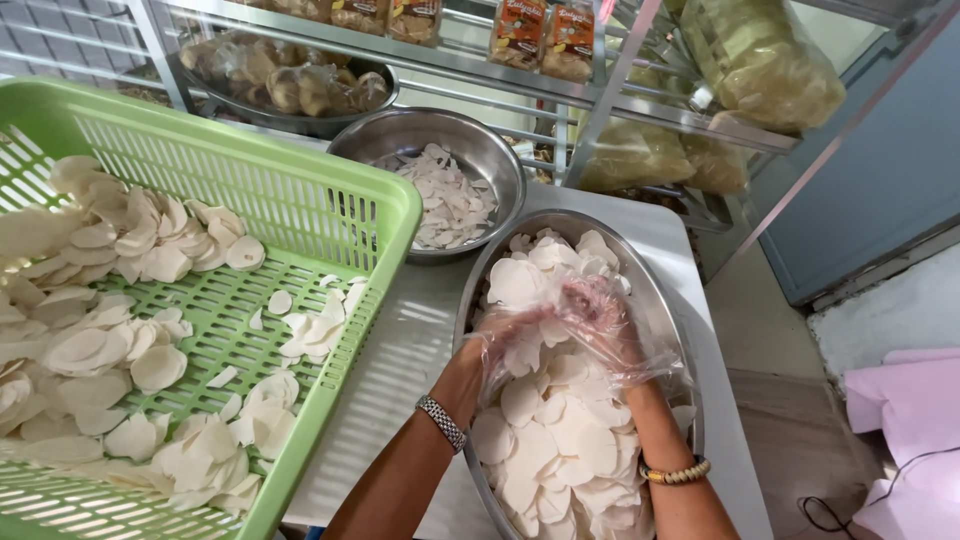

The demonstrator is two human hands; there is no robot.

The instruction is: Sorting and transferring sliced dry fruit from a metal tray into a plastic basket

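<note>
Both my hands wear loose clear plastic gloves and are down in a large steel bowl full of thin white round chips. My left hand grips a small bunch of the chips. My right hand closes over chips just beside it, the two hands touching. A metal bracelet is on my left wrist and a beaded one on my right.
A green plastic crate with scattered white chips fills the left. A smaller steel bowl of broken chips stands behind. A metal rack holds bagged snacks and a dark basin. The white table edge drops to the floor at right.
</note>
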